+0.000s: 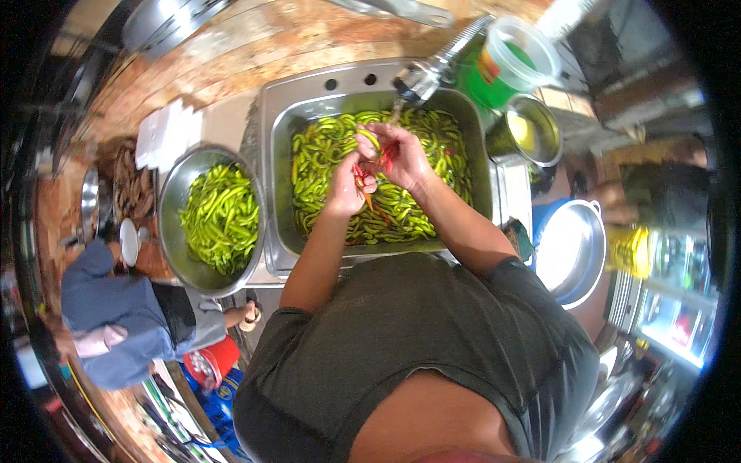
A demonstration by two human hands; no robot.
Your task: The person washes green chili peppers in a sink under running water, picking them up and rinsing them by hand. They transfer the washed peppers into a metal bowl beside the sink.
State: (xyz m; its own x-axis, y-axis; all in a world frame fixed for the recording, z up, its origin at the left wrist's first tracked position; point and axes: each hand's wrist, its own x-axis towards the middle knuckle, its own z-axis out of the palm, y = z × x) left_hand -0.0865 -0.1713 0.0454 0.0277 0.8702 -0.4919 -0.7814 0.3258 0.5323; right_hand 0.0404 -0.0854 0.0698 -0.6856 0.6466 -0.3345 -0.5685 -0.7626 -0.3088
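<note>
Over the steel sink (268,116), my left hand (345,188) is closed around several red and orange chili peppers (369,201). Just beside it, my right hand (408,159) cups more red chilies (389,153) in its palm. A yellow-green chili (369,138) lies at the fingers between both hands. Below them, a thick layer of green chilies (324,156) fills the basin, with a few red ones among them. The faucet head (418,84) points into the sink above my right hand, and water appears to run from it.
At left stands a large steel bowl (169,223) of green chilies, near stacked white foam containers (168,134). At right are a clear plastic tub (524,52), a steel pot (553,136) and a blue drum (541,217). A person in blue (118,312) works at left; another person (666,191) is at right.
</note>
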